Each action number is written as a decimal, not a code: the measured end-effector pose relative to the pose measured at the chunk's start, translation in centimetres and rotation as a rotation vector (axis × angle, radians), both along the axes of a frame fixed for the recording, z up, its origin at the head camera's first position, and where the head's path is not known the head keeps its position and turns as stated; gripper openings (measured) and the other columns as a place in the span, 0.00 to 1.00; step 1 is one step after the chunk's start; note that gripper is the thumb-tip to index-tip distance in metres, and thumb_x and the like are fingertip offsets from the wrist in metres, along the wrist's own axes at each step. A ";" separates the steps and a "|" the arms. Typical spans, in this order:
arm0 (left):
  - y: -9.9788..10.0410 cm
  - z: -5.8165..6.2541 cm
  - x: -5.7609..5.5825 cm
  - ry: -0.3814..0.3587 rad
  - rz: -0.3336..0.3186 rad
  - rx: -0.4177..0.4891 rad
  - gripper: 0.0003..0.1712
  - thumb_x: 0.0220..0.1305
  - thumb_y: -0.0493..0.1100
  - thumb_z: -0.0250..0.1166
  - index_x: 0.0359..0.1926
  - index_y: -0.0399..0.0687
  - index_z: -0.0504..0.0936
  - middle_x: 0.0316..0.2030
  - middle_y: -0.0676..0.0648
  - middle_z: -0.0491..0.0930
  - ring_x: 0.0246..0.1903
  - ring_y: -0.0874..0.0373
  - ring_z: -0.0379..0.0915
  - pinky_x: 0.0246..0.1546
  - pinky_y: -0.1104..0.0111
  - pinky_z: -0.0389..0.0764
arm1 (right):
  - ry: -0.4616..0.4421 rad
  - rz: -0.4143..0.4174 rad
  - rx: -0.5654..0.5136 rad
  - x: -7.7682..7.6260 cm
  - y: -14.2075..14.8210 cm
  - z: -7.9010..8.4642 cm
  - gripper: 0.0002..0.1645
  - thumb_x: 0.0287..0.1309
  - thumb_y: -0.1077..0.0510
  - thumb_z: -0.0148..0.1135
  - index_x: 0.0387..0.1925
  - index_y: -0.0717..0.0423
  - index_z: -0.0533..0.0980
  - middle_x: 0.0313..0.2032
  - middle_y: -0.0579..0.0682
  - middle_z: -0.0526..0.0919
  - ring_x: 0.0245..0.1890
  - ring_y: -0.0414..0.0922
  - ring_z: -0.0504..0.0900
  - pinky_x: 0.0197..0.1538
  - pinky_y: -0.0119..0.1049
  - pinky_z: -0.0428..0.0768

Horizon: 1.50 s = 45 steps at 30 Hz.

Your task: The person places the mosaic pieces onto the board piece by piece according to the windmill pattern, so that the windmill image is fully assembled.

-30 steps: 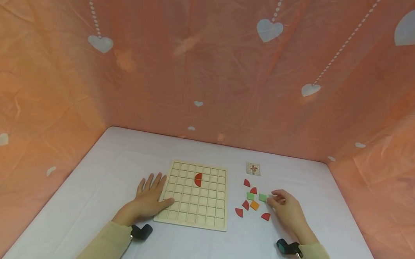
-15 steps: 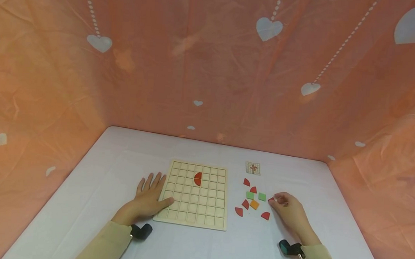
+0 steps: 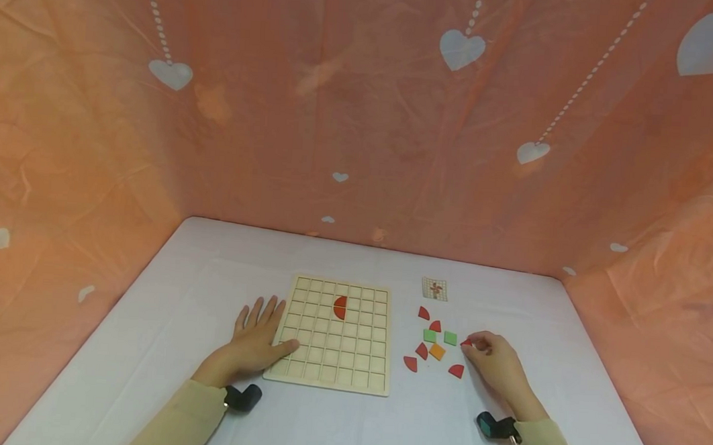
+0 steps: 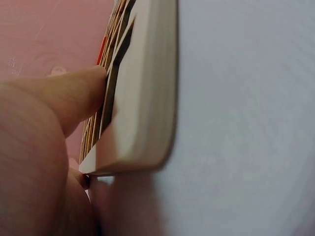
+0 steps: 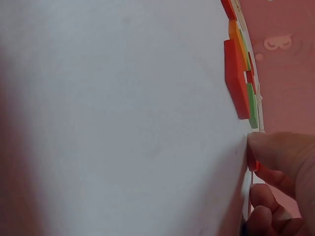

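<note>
My left hand [image 3: 256, 345] lies flat with spread fingers at the left edge of a wooden grid board [image 3: 349, 358]. Its thumb [image 4: 81, 91] rests on the board's rim in the left wrist view. Two red quarter-circle pieces [image 3: 340, 308] sit together in the board's upper cells as a half disc. Right of the loose tiles, my right hand [image 3: 496, 361] pinches another red quarter-circle piece [image 3: 466, 343] between thumb and fingers, close to the tabletop. Most of that piece [image 5: 252, 162] is hidden behind the thumb in the right wrist view.
Between board and right hand lie two green squares [image 3: 450, 338], an orange square [image 3: 437, 352] and several red quarter circles [image 3: 456, 371]. A small pattern card [image 3: 435, 289] lies behind them. An orange curtain [image 3: 360, 149] surrounds the white table [image 3: 240, 250].
The right hand has shifted slightly right, off the right-hand green square, and the red quarter-circle piece now shows at its fingertips. The left hand and board stay put.
</note>
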<state>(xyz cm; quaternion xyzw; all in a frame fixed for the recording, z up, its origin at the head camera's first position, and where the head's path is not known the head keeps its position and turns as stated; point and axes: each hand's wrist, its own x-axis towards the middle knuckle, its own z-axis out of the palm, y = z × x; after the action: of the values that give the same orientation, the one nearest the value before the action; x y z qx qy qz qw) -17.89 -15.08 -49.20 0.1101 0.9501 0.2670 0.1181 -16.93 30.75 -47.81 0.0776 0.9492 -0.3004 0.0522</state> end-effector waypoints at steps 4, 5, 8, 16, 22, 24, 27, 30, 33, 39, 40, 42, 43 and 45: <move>0.0 0.2 0.0 -0.006 -0.003 0.003 0.54 0.65 0.64 0.57 0.75 0.34 0.43 0.75 0.35 0.36 0.72 0.38 0.20 0.65 0.45 0.21 | 0.006 0.005 0.002 -0.1 0.0 -0.1 0.20 0.62 0.49 0.64 0.51 0.55 0.77 0.41 0.53 0.76 0.40 0.50 0.72 0.44 0.44 0.74; 0.0 0.2 0.0 -0.004 -0.004 0.005 0.54 0.65 0.64 0.57 0.74 0.34 0.43 0.74 0.34 0.36 0.72 0.38 0.20 0.65 0.44 0.21 | 0.009 0.007 0.002 -0.1 0.0 -0.1 0.20 0.62 0.49 0.64 0.50 0.55 0.77 0.41 0.53 0.76 0.40 0.50 0.72 0.43 0.43 0.74; 0.0 0.4 0.0 -0.003 -0.005 -0.002 0.54 0.65 0.64 0.56 0.75 0.34 0.43 0.75 0.34 0.36 0.72 0.38 0.20 0.65 0.44 0.21 | 0.017 0.017 0.002 -0.2 0.1 -0.2 0.19 0.62 0.50 0.64 0.50 0.55 0.77 0.41 0.53 0.76 0.40 0.50 0.72 0.43 0.43 0.74; 0.0 0.2 0.0 0.006 -0.010 0.004 0.54 0.65 0.63 0.57 0.74 0.33 0.43 0.74 0.34 0.36 0.72 0.37 0.20 0.65 0.44 0.21 | 0.014 0.056 -0.051 -0.1 0.0 0.1 0.16 0.63 0.53 0.62 0.50 0.54 0.75 0.43 0.51 0.78 0.40 0.49 0.72 0.43 0.42 0.73; -0.1 0.1 0.1 0.002 -0.003 0.006 0.54 0.65 0.63 0.57 0.75 0.34 0.43 0.75 0.34 0.35 0.72 0.38 0.20 0.65 0.45 0.21 | 0.008 0.088 -0.063 0.0 -0.2 0.0 0.16 0.64 0.57 0.62 0.52 0.50 0.73 0.43 0.52 0.76 0.41 0.49 0.71 0.44 0.42 0.73; -0.1 0.1 0.1 0.001 0.001 0.003 0.54 0.65 0.64 0.57 0.75 0.35 0.43 0.75 0.35 0.35 0.72 0.38 0.19 0.65 0.45 0.21 | 0.009 0.102 -0.062 0.1 -0.2 0.0 0.16 0.64 0.57 0.62 0.52 0.49 0.74 0.43 0.52 0.76 0.41 0.49 0.71 0.45 0.42 0.73; -0.1 0.2 0.1 0.001 -0.003 0.005 0.53 0.66 0.63 0.57 0.74 0.34 0.43 0.75 0.34 0.35 0.72 0.37 0.19 0.65 0.44 0.21 | 0.008 0.117 -0.065 0.2 -0.2 0.0 0.16 0.64 0.56 0.61 0.53 0.47 0.74 0.43 0.53 0.77 0.42 0.50 0.71 0.47 0.44 0.73; -0.1 0.3 0.0 0.004 -0.008 0.002 0.54 0.66 0.63 0.57 0.74 0.33 0.43 0.74 0.34 0.35 0.72 0.37 0.20 0.65 0.44 0.21 | 0.011 0.130 -0.070 0.2 -0.1 0.0 0.17 0.65 0.56 0.60 0.55 0.46 0.75 0.45 0.52 0.78 0.44 0.50 0.72 0.50 0.48 0.74; -0.2 0.2 -0.1 0.009 -0.012 0.000 0.53 0.66 0.63 0.56 0.74 0.33 0.43 0.74 0.33 0.36 0.72 0.37 0.20 0.65 0.44 0.22 | 0.025 0.139 -0.090 -0.2 -0.3 0.4 0.18 0.67 0.55 0.59 0.57 0.48 0.74 0.43 0.51 0.78 0.43 0.49 0.73 0.50 0.47 0.75; -0.3 0.1 -0.2 0.010 -0.010 -0.016 0.54 0.66 0.64 0.55 0.75 0.34 0.43 0.75 0.34 0.35 0.72 0.38 0.20 0.65 0.44 0.22 | 0.008 0.140 -0.228 -2.3 -3.1 1.9 0.16 0.66 0.53 0.60 0.52 0.53 0.72 0.38 0.52 0.78 0.36 0.48 0.75 0.38 0.37 0.79; -0.4 0.1 -0.1 0.006 -0.010 -0.017 0.54 0.66 0.65 0.55 0.75 0.34 0.42 0.75 0.35 0.35 0.72 0.38 0.20 0.65 0.44 0.22 | -0.002 0.145 -0.248 -2.6 -3.9 2.2 0.15 0.66 0.54 0.60 0.51 0.53 0.73 0.38 0.53 0.78 0.35 0.48 0.75 0.36 0.36 0.79; -0.4 -0.1 -0.1 0.001 -0.011 -0.010 0.54 0.66 0.64 0.55 0.75 0.34 0.42 0.75 0.35 0.35 0.72 0.38 0.20 0.65 0.44 0.22 | -0.017 0.167 -0.268 -3.3 -5.6 2.6 0.13 0.65 0.55 0.61 0.49 0.51 0.74 0.36 0.53 0.78 0.33 0.49 0.75 0.32 0.36 0.79; -0.3 -0.1 -0.1 -0.003 -0.012 -0.009 0.54 0.66 0.65 0.55 0.75 0.35 0.42 0.75 0.35 0.35 0.72 0.38 0.19 0.65 0.45 0.22 | -0.022 0.185 -0.276 -3.6 -6.5 2.7 0.12 0.65 0.56 0.61 0.49 0.51 0.74 0.35 0.53 0.79 0.31 0.49 0.76 0.31 0.36 0.79; -0.3 -0.2 -0.1 -0.009 -0.015 -0.007 0.54 0.66 0.65 0.55 0.75 0.35 0.42 0.75 0.36 0.34 0.72 0.39 0.19 0.65 0.45 0.22 | -0.004 0.234 -0.252 -4.3 -8.2 2.8 0.10 0.64 0.57 0.61 0.47 0.49 0.75 0.33 0.52 0.79 0.28 0.48 0.76 0.28 0.36 0.77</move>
<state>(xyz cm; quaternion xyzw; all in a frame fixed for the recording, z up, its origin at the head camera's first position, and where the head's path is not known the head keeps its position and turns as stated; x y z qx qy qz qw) -17.95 -15.33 -49.37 0.1155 0.9496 0.2634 0.1247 -21.27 22.51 -45.00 -0.0397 0.9064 -0.4089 0.0982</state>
